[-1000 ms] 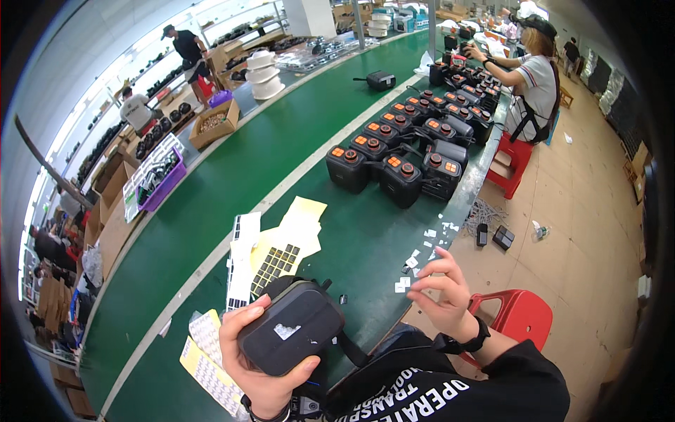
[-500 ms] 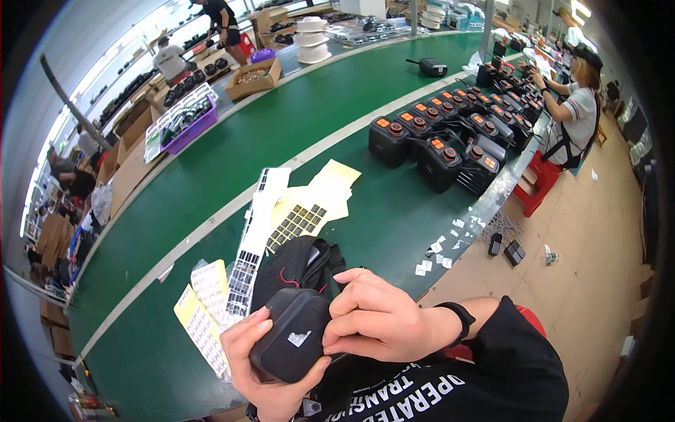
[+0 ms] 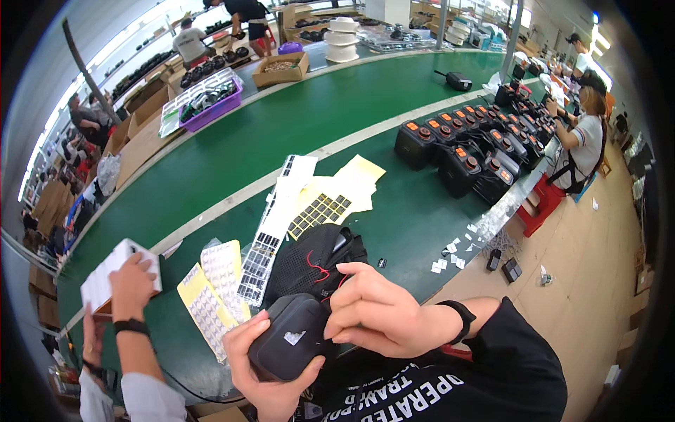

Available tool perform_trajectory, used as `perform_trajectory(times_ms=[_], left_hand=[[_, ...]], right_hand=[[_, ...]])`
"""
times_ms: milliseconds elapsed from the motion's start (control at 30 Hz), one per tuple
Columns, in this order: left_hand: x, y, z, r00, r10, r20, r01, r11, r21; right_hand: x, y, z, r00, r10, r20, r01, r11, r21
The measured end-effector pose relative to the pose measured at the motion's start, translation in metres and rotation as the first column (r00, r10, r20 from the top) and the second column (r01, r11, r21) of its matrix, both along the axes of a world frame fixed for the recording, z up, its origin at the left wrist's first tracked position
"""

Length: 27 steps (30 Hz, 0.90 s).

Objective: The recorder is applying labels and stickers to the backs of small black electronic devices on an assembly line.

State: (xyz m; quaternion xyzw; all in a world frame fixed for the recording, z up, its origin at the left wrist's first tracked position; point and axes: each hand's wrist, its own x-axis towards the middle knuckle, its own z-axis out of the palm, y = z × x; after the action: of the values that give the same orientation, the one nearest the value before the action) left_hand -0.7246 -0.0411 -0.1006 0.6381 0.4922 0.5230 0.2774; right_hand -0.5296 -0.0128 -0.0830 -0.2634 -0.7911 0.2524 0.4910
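My left hand (image 3: 261, 383) is wrapped round a black, round-cornered, box-shaped device (image 3: 278, 341), thumb and fingers on opposite sides. A small torn-looking silvery-white sticker (image 3: 294, 338) is on its upper face. My right hand (image 3: 380, 313) is closed at the device's right edge, fingertips pinched together. Whatever those fingertips may hold is too small or hidden to tell. Just beyond the device lies a black mesh bag (image 3: 299, 257) with a red cord. Past the bag are a white strip of dark stickers (image 3: 264, 253) and a yellow sheet of black square labels (image 3: 320, 214).
Yellow-backed label sheets (image 3: 207, 302) lie left of the bag on the green table (image 3: 204, 176). Black devices with orange buttons (image 3: 460, 165) crowd the right side. At the left, another person's hands (image 3: 133, 285) hold white boxes (image 3: 112, 271). A co-worker (image 3: 587, 137) sits at far right.
Another person's arms and white boxes have come in at the left. The view has shifted, so the table things appear farther right. My hands keep nearly the same hold on the device.
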Motion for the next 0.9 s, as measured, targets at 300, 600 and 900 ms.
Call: perform_trajectory(times_ms=[300,600,900], left_hand=[[-0.033,-0.016,-0.032,0.976,0.066,0.208,-0.033,0.987,-0.156],[-0.095,-0.036,-0.088,0.726,0.326,0.605,-0.214,0.944,-0.252],[-0.123,-0.041,-0.152,0.385,0.263,0.885,-0.149,0.964,-0.222]], right_hand=[[-0.039,-0.002,-0.031,0.975,0.197,0.098,-0.198,0.98,-0.005],[-0.02,0.107,-0.014,0.957,-0.236,0.168,0.252,0.965,-0.078],[-0.111,0.186,-0.028,0.842,0.197,0.503,-0.047,0.954,-0.295]])
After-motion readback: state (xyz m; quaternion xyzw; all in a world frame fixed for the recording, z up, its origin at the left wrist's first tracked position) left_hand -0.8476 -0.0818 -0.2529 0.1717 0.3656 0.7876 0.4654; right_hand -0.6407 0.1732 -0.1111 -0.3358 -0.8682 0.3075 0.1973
